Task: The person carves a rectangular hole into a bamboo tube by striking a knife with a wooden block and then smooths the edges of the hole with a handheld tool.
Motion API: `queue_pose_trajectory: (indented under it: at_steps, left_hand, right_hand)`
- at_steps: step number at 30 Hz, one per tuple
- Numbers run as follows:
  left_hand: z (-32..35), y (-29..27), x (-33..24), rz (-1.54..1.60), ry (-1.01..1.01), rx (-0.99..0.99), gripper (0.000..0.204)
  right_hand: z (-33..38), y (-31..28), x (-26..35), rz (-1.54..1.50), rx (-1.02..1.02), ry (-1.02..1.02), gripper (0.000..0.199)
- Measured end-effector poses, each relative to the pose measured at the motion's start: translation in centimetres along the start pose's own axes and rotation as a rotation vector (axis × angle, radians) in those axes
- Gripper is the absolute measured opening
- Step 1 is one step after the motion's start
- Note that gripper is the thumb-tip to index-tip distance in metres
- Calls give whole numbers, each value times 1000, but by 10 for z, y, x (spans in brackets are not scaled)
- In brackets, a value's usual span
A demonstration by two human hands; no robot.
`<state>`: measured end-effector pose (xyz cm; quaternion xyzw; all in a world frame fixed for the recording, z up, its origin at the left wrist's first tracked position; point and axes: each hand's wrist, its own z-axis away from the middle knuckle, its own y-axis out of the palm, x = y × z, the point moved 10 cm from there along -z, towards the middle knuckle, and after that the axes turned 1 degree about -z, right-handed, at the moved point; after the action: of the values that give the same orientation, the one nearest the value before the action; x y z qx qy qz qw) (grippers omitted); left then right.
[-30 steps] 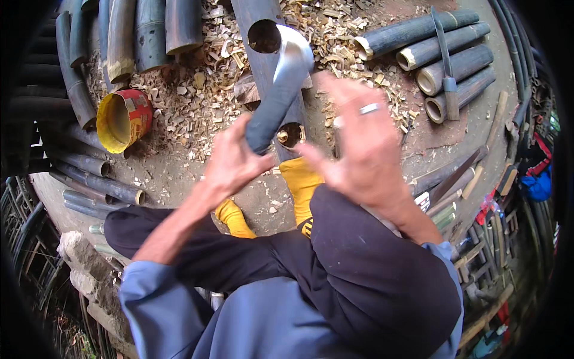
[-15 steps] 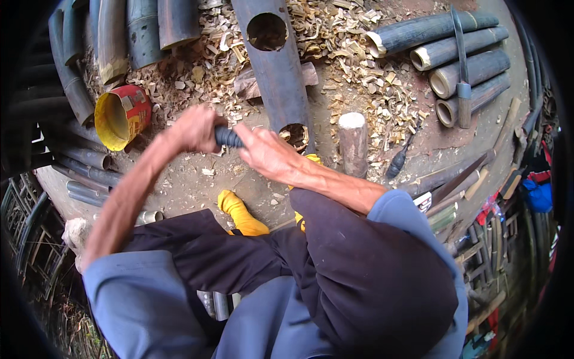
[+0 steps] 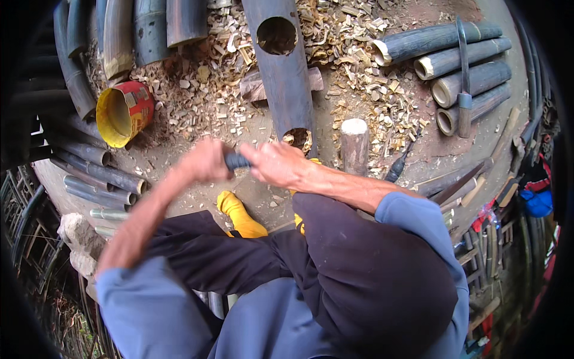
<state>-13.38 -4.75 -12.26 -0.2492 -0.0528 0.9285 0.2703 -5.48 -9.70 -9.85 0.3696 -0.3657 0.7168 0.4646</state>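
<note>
My left hand (image 3: 206, 160) and my right hand (image 3: 278, 166) are both closed around a dark ribbed handle (image 3: 237, 160), held in front of my knees. The rest of this tool is hidden, and the left hand is blurred. Just past my right hand lies a thick dark bamboo pole (image 3: 287, 78) with two round holes cut in its wall. Its near end reaches my right foot, and a short log (image 3: 254, 90) lies crosswise under it. A yellow sock or boot (image 3: 239, 215) covers my left foot below the hands.
A red and yellow tin (image 3: 124, 113) lies tipped at the left, near dark bamboo lengths (image 3: 152, 36). Wood chips (image 3: 227, 66) cover the far ground. An upright log stub (image 3: 355, 149) stands right of the pole. Farther right, a large knife (image 3: 463, 78) rests across cut bamboo tubes (image 3: 472, 78).
Both hands have come nearer to me with the handle, the left hand more than the right. The whole view has shifted slightly; the bamboo pole appears to stay in place.
</note>
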Motion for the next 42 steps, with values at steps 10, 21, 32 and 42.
queue_pose_trajectory:
  at_steps: [10,21,32,42]
  left_hand:
    - [57,118,-80,1104,-94,-450,24]
    - [-2,79,-191,1637,614,-43,96]
    - [-67,64,-196,2842,152,-36,35]
    - [-47,118,-118,1475,-385,152,30]
  right_hand:
    - [113,-51,92,579,-88,-761,46]
    - [145,-132,-20,154,-229,110,61]
    - [69,-117,-42,743,696,56,57]
    - [156,-18,-57,-305,-140,416,67]
